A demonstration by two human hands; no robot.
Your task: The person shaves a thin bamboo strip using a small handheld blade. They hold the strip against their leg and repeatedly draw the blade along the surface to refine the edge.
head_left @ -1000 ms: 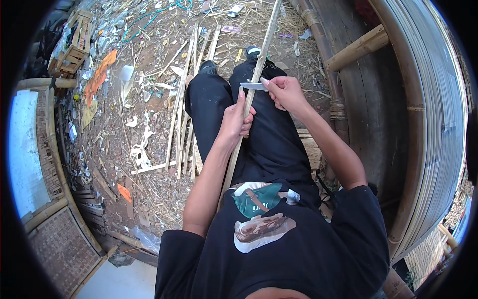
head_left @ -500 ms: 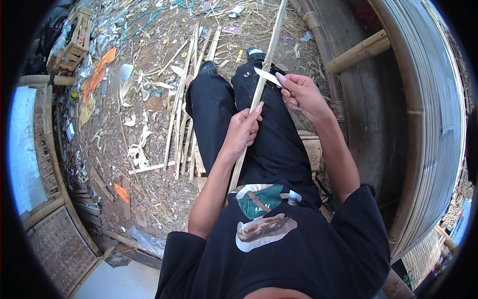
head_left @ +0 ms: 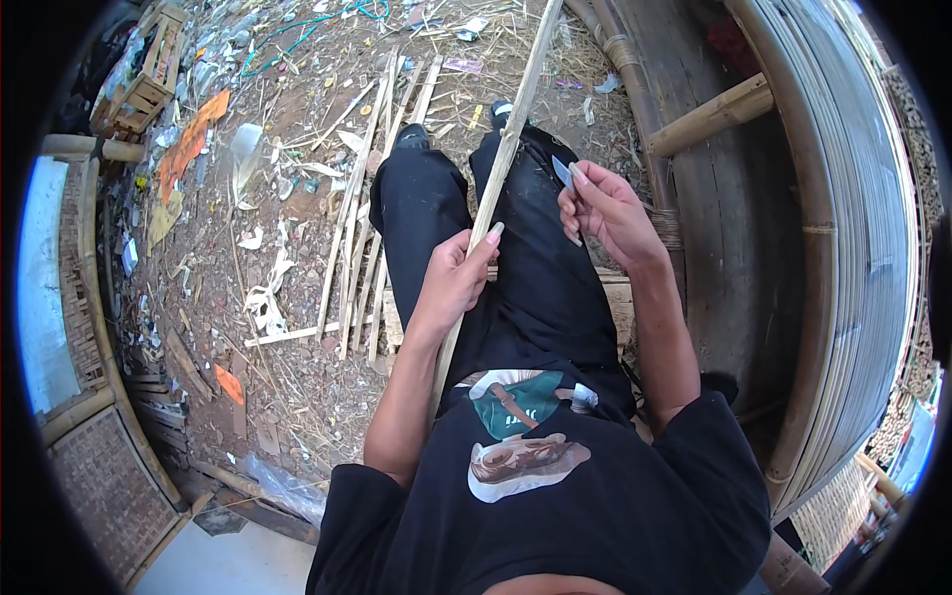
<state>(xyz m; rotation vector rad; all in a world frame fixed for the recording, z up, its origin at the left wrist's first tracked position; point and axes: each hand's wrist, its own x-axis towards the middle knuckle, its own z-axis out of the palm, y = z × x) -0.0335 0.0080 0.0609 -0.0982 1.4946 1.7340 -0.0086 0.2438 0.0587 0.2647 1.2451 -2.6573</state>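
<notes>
A long, pale bamboo strip slants across my lap, its far end reaching past my feet. My left hand is wrapped round it near its middle, thumb on top. In my right hand, pinched between thumb and fingers, is a knife with a short, bright blade. The blade is just right of the strip and apart from it. My right hand hides the knife's handle. Beneath the strip are my legs in black trousers.
Several split bamboo strips lie on the littered ground left of my legs. A wooden crate stands at the far left, near an orange scrap. To my right are a bamboo pole frame and a slatted bamboo wall.
My right hand and the knife have moved off the strip, slightly right and nearer. My left hand has shifted left and nearer, still holding the strip, which has tilted a little.
</notes>
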